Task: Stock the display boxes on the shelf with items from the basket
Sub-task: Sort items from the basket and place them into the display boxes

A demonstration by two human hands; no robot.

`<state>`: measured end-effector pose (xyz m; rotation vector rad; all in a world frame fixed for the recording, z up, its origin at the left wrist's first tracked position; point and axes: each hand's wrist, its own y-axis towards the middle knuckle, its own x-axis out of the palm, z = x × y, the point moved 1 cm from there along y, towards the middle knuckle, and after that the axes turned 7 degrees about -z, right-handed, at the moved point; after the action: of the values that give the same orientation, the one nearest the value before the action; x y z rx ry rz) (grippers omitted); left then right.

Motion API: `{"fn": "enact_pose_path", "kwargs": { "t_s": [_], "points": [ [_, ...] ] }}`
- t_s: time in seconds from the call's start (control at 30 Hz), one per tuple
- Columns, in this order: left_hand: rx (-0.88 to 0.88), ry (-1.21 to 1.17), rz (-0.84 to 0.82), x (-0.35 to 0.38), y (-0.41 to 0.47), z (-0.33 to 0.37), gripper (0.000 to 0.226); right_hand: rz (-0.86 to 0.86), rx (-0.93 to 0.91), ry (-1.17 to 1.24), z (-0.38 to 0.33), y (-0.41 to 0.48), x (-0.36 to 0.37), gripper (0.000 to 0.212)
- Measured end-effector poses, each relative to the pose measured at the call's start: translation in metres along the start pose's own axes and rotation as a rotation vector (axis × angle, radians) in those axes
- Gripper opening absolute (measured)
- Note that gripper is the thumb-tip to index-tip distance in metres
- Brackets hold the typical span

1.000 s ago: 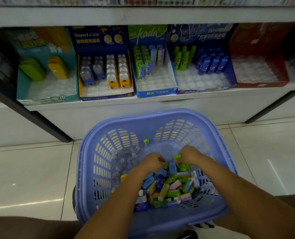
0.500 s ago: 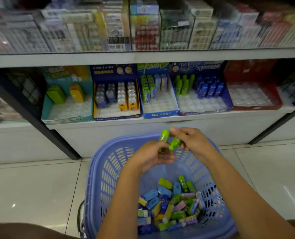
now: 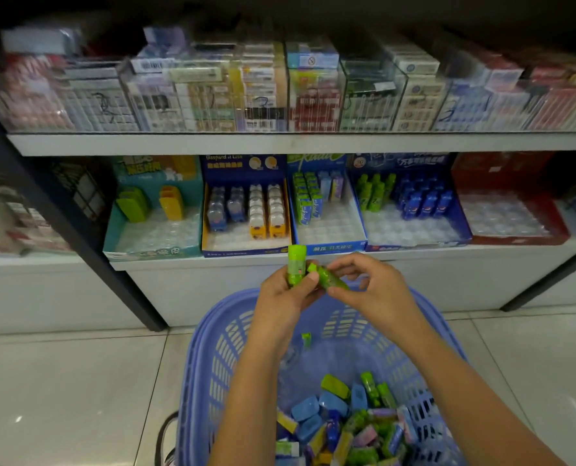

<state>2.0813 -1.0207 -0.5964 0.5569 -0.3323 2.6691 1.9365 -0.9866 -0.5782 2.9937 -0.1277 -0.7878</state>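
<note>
Floor: pale glossy tiles (image 3: 61,381) are spreading out near and to both sides of the basket, leaving open room left and right.
Shelving: a white unit is filling the far side. Its lower shelf (image 3: 185,264) is carrying the display boxes. The upper shelf (image 3: 179,142) is carrying clear bins of small cartons, too blurred to count.
Post: one black post (image 3: 78,237) is slanting down at the left and meeting the floor left of the basket.
Basket: one lilac slotted basket (image 3: 206,364) is sitting near, with its far rim lying close to the white panel under the lower shelf.
Display boxes (image 3: 333,247): five are standing side by side along the shelf's front edge.
Box order, left to right: teal box (image 3: 111,237), navy box (image 3: 246,253), blue-and-white box (image 3: 357,210), blue box (image 3: 461,227), red box (image 3: 562,227).
Pile: a heap of small packs (image 3: 347,425), blue, green, yellow and pink, is lying in the near part of the basket, too jumbled to count.
Hands: both are hovering over the basket's far rim, just near of the shelf edge.
Left hand (image 3: 280,294): its fingers are curling round one green tube (image 3: 296,264) and holding it upright.
Right hand (image 3: 377,290): its fingertips are pinching a second green tube (image 3: 330,279), tilted, with its far end touching the left thumb.
Loose piece: one small green pack (image 3: 306,340) is lying alone against the basket's far wall.
</note>
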Motion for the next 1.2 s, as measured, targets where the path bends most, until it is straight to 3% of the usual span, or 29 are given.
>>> {"fn": "enact_pose_path", "kwargs": {
  "t_s": [0.17,0.3,0.37,0.47,0.53,0.77,0.93,1.2],
  "points": [
    [0.069,0.173,0.021,0.012,0.003,0.007,0.008,0.033,0.018,-0.097,-0.010,0.001,-0.005,0.032],
    [0.016,0.109,0.035,0.015,0.007,0.006,0.008,-0.030,0.075,0.223,-0.010,0.006,-0.020,0.027],
    [-0.066,0.082,-0.044,0.015,0.007,0.004,0.012,-0.067,0.057,0.349,-0.009,0.007,-0.029,0.028],
    [-0.128,-0.070,-0.164,0.020,0.008,0.000,0.017,-0.109,0.024,0.417,-0.010,0.009,-0.038,0.029],
    [-0.100,-0.111,-0.136,0.025,0.011,-0.002,0.014,-0.093,0.019,0.400,-0.011,0.012,-0.044,0.026],
    [-0.052,-0.074,-0.043,0.041,0.023,-0.012,0.014,0.067,0.068,0.227,-0.010,0.032,-0.069,0.013],
    [-0.095,-0.001,-0.020,0.041,0.026,-0.017,0.013,0.258,0.064,-0.200,0.014,0.085,-0.116,0.021],
    [-0.121,0.185,0.045,0.032,0.033,-0.022,0.014,0.106,0.108,-0.587,0.059,0.158,-0.149,0.033]
  ]
}}
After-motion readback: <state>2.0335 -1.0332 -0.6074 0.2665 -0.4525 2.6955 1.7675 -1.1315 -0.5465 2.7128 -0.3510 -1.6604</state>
